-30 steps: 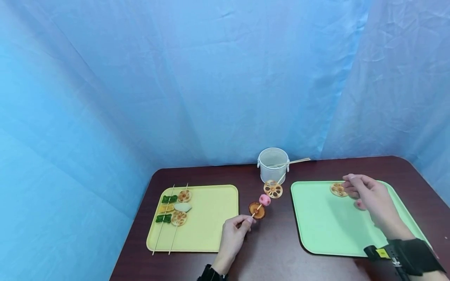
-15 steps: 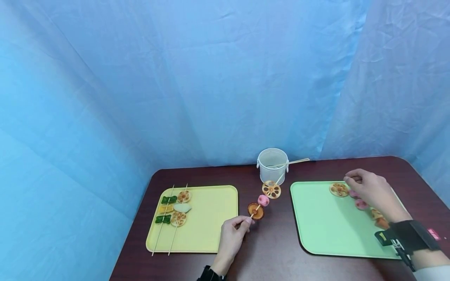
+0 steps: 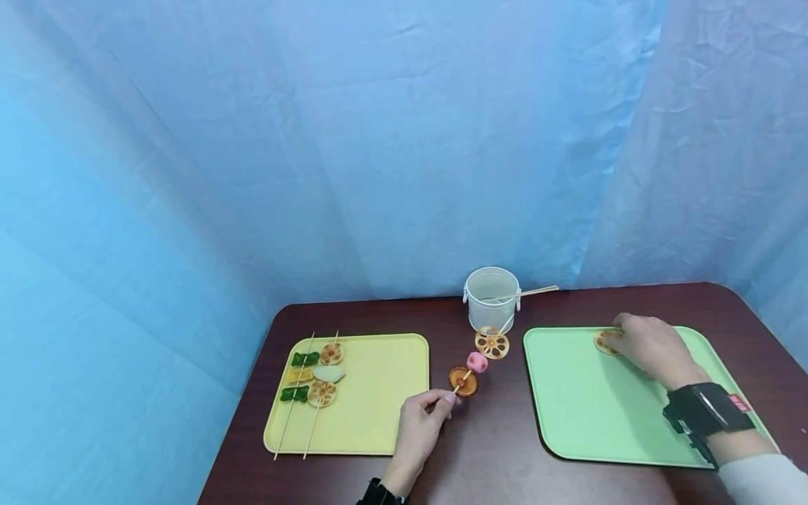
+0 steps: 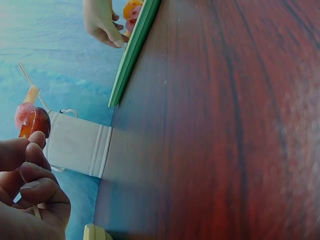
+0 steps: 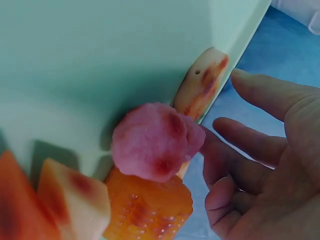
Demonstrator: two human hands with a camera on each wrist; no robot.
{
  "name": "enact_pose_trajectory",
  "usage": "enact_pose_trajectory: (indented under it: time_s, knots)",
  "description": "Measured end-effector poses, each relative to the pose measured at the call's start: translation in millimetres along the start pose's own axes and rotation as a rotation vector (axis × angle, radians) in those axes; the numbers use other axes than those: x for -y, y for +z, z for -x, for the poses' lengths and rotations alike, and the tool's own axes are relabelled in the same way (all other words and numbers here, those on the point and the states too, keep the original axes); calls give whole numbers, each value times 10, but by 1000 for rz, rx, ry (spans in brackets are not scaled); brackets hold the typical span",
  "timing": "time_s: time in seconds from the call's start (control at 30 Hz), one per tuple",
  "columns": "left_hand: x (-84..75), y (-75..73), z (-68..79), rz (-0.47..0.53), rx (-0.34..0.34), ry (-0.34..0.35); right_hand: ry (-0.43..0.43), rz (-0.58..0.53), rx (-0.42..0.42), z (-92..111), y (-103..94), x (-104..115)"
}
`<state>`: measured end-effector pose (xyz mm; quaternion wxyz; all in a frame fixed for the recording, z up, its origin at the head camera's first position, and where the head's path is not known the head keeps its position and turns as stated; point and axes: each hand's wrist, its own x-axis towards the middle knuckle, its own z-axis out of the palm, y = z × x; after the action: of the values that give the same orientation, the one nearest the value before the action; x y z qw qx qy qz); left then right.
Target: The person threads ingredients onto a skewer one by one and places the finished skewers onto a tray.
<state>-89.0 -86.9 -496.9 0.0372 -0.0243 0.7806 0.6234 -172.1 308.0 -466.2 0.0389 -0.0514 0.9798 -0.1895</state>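
Fingers of the left hand (image 3: 421, 426) are clamped on a part-filled skewer (image 3: 507, 322) angled toward one o'clock; those of the right hand (image 3: 656, 351) stand apart, just beside a lotus slice (image 3: 604, 342) and a pink ball (image 5: 152, 142), gripping nothing that I can see. From my end, I'd call this step picking a piece for that skewer; the move calls for pinching one and meeting the bare tip with its hole. Counting downward in size: one surface (image 3: 492, 442); two trays, the green tray (image 3: 587, 407) at the left hand's three o'clock, the yellow tray (image 3: 379, 393) at ten; one bucket (image 3: 482, 315) at one, its sticks (image 3: 539, 290) overlapping too much to count; two loaded skewers (image 3: 286, 422) on the yellow tray's nine o'clock side. Across everything I count four lotus slices, one mushroom slice (image 3: 463, 384), one white oval (image 3: 329, 373), two green pieces (image 3: 298, 360), one yellow piece (image 3: 294, 375), two wedges (image 5: 80, 200), one corn piece (image 5: 142, 205) and at least two pink balls.
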Motion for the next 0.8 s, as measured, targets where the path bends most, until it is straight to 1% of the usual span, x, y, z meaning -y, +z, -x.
enact_pose_trajectory:
  time_s: [0.1,0.27,0.53,0.67,0.8]
  knots:
    - [-11,-3,5,16,5,-8,0,35,1,-18,3,9]
    - [-40,-14,12,35,14,-16,13,37,14,-24,-14,52]
    - [-51,-21,12,40,22,-20,-10,56,-10,-25,-33,79]
    - [-49,-22,15,43,24,-16,-25,73,-9,-31,-39,72]
    - [-50,-25,19,35,25,-13,-25,62,-4,-25,-33,70]
